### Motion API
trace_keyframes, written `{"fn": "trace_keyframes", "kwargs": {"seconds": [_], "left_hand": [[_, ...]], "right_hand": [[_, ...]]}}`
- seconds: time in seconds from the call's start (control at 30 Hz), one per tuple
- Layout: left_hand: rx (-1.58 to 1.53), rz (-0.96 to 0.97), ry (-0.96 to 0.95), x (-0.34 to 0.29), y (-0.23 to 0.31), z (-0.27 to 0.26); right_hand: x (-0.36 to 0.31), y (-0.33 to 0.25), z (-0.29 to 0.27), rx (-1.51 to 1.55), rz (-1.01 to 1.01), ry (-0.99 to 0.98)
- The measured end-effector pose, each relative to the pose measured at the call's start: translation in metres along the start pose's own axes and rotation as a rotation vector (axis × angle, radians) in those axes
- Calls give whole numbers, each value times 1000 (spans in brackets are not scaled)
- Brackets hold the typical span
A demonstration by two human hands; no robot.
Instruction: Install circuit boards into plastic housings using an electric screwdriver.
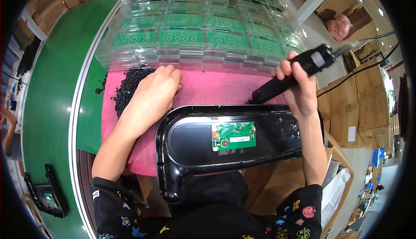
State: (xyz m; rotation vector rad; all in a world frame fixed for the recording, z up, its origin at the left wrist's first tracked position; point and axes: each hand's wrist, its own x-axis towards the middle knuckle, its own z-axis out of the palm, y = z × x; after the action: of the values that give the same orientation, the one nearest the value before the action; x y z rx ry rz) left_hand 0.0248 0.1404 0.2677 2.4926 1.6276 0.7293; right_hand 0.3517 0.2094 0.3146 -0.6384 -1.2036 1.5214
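My right hand [302,83] is wrapped round a black corded electric screwdriver [272,89], held slantwise over the right end of the pink mat. My left hand [157,92] is beside a pile of small black screws [126,87], its fingers curled in; whatever they hold is hidden. In front of me lies a black plastic housing [184,146], open side up, overhanging the mat's near edge. A green circuit board [242,140] sits inside it, near the middle. My right forearm crosses above the housing's right end.
Stacked clear trays [182,53] of green boards stand behind the pink mat [208,87]. On the left runs a green conveyor [47,122] carrying another black housing [47,191] with a board. Cardboard boxes [362,104] are at the right. The screwdriver's cable [359,71] trails off right.
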Motion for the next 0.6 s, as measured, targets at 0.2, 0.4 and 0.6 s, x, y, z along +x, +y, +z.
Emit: {"fn": "trace_keyframes", "kwargs": {"seconds": [0.2,0.4,0.6], "left_hand": [[-651,53,13,7,35,-9],[-898,80,-169,-3,57,-3],[-878,141,-167,-6,59,-1]], "right_hand": [[-27,-24,31,333,-270,-136],[-58,-31,77,389,-336,-169],[-68,-26,80,313,-325,-219]]}}
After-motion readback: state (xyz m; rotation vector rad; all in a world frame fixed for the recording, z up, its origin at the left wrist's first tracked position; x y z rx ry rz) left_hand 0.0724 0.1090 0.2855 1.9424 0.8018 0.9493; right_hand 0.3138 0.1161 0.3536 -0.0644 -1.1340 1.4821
